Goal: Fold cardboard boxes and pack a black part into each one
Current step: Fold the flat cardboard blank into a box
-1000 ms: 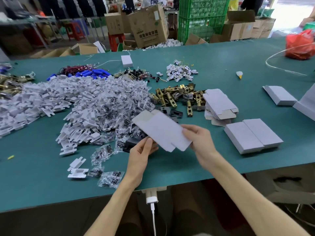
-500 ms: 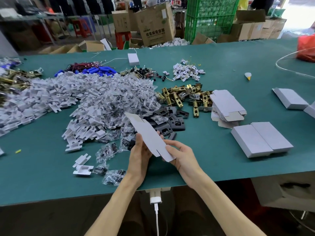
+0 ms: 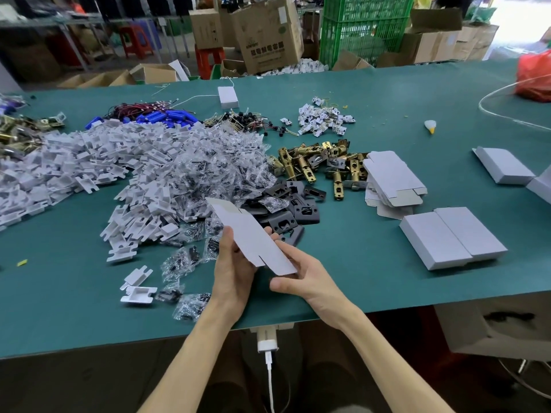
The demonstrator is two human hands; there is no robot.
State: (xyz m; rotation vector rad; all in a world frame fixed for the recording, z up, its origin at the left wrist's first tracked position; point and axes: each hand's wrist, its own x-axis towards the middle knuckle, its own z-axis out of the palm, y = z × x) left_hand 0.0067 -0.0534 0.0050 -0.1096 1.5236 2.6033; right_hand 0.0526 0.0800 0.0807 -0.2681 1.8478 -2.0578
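Head view: both hands are on one unfolded carton blank (image 3: 253, 236), held in the air above the near edge of the green surface (image 3: 372, 114). The left hand (image 3: 235, 269) grips the blank's middle, thumb on its face and fingers behind. The right hand (image 3: 310, 278) cups the lower end, fingers behind and thumb just under the tip. The blank is tilted, upper end pointing away and left, and its plain face has no print.

The black parts (image 3: 295, 204) lie in a loose pile just beyond the blank, none in hand. A stack of flat blanks (image 3: 393, 180) sits to the right, touching the brass latches (image 3: 322, 162). Two folded boxes (image 3: 453, 236) lie side by side near the right edge, with a third box (image 3: 504, 165) farther back.

On the left are heaps of white plastic clips (image 3: 89, 162) and bagged screws (image 3: 208, 168).

The only writing is on the brown carton (image 3: 268, 40) behind the surface (a logo and a row of dark characters, too blurred to read). The small white tags (image 3: 325, 119) carry marks too small to read.
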